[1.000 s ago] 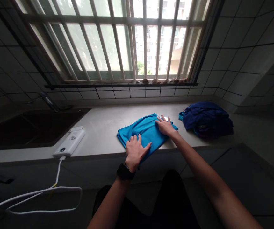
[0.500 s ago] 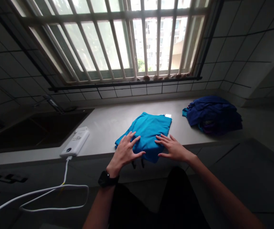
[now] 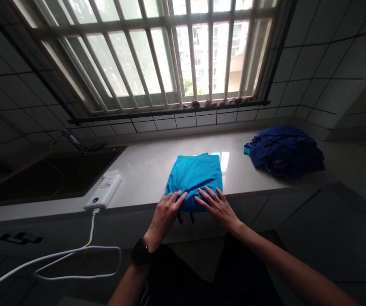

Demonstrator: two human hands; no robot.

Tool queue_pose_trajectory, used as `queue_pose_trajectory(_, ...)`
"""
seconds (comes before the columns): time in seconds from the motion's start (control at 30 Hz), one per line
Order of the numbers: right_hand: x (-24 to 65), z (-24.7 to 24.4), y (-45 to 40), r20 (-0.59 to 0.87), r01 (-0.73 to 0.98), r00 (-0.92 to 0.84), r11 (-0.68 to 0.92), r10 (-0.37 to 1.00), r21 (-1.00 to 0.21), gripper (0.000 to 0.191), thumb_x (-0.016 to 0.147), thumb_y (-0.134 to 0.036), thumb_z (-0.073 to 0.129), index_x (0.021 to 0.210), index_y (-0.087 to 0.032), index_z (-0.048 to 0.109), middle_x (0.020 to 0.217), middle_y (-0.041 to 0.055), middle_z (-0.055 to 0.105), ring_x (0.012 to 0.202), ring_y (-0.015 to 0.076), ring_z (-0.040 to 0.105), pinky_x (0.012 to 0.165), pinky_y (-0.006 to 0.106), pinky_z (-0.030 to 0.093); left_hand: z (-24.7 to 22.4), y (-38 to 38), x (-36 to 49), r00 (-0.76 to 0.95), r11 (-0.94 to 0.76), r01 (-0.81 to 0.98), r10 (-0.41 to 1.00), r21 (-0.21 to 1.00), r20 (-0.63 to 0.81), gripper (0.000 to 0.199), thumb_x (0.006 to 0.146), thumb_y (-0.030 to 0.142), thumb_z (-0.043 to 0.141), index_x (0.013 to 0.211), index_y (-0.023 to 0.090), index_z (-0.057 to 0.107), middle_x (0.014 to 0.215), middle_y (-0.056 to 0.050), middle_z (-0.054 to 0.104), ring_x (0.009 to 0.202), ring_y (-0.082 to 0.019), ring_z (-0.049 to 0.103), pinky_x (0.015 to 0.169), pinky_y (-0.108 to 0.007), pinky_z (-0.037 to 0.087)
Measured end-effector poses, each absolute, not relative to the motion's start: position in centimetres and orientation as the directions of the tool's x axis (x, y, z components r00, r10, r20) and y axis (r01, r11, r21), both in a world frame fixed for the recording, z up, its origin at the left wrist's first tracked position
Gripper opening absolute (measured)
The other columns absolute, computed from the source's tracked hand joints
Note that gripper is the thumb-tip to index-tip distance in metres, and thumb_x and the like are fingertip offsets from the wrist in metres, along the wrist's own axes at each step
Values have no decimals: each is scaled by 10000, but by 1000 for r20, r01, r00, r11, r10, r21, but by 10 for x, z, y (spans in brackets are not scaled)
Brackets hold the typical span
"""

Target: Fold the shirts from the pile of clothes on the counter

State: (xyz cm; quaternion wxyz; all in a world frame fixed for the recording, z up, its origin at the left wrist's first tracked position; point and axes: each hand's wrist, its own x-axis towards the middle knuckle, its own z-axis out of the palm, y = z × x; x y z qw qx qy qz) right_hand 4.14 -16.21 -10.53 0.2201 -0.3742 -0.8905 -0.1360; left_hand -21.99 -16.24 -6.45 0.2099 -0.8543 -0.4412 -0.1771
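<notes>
A folded turquoise shirt (image 3: 194, 178) lies as a neat rectangle on the white stone counter (image 3: 144, 178). Its near edge reaches the counter's front edge. My left hand (image 3: 165, 216), with a black smartwatch (image 3: 141, 251) on the wrist, rests with its fingers on the shirt's near left corner. My right hand (image 3: 216, 207) lies flat on the near right part, fingers spread. Neither hand visibly grips the cloth. Small dark tags or strings (image 3: 185, 218) hang below the shirt's near edge.
A heap of dark blue clothes (image 3: 283, 152) lies to the right on the counter. A white power bank (image 3: 104, 191) with a white cable (image 3: 74, 259) sits to the left, beside a dark sink (image 3: 52, 174) and faucet (image 3: 72, 140). A barred window (image 3: 157, 51) stands behind.
The shirt's left side now lies folded in, making the shirt narrower and squarer. Both hands have moved closer together at its near edge.
</notes>
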Motion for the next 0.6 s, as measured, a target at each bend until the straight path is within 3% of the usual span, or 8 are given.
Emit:
queue_pose_trajectory(0.1, 41, -102, -154, 578, 693, -595, 721, 559, 15, 514, 987, -34, 477, 1424, -259, 630, 1482, 108, 648, 1414, 285, 560, 1164, 514, 446, -59, -168, -224, 561, -570, 805, 639, -166, 526, 442, 951, 13, 438, 1287, 209, 649, 1062, -93, 759, 919, -237, 700, 841, -387, 557)
queue_pose_trajectory(0.2, 50, -79, -156, 618, 617, -568, 778, 543, -117, 422, 959, -14, 473, 1247, -209, 711, 1221, 109, 768, 1151, 250, 707, 990, 406, 559, -49, -176, -234, 573, -615, 775, 588, -145, 571, 423, 949, 13, 423, 1259, 204, 638, 1033, -74, 772, 921, -223, 714, 859, -375, 552)
queue_pose_trajectory(0.3, 62, -45, -162, 595, 553, -523, 774, 610, -308, 469, 858, 12, 489, 1200, -217, 713, 1094, 73, 771, 978, 211, 729, 854, 318, 577, -29, -178, -245, 540, -627, 774, 580, -90, 610, 392, 950, 44, 451, 1257, 198, 639, 1056, -77, 789, 954, -218, 733, 913, -369, 552)
queue_pose_trajectory(0.4, 71, -7, -148, 580, 483, -457, 736, 674, -475, 521, 761, 12, 525, 1184, -230, 709, 1056, 50, 762, 949, 198, 723, 823, 288, 562, 7, -162, -247, 483, -595, 803, 628, -24, 611, 323, 963, 128, 519, 1242, 197, 669, 1067, -83, 801, 969, -228, 743, 935, -373, 555)
queue_pose_trajectory(0.53, 74, 41, -91, 520, 484, -382, 645, 764, -592, 474, 743, -20, 556, 1152, -200, 714, 935, 36, 738, 859, 186, 697, 788, 292, 545, 62, -109, -229, 411, -508, 861, 694, -1, 591, 360, 932, 137, 568, 1265, 213, 682, 1023, -58, 807, 1000, -248, 733, 1042, -427, 520)
queue_pose_trajectory(0.6, 71, 57, -61, 494, 546, -231, 532, 838, -647, 427, 790, -72, 570, 1186, -177, 692, 985, 65, 727, 869, 202, 690, 816, 333, 556, 80, -79, -215, 337, -444, 896, 700, 14, 629, 418, 933, 122, 549, 1326, 213, 657, 1115, -74, 791, 1105, -263, 707, 1114, -461, 475)
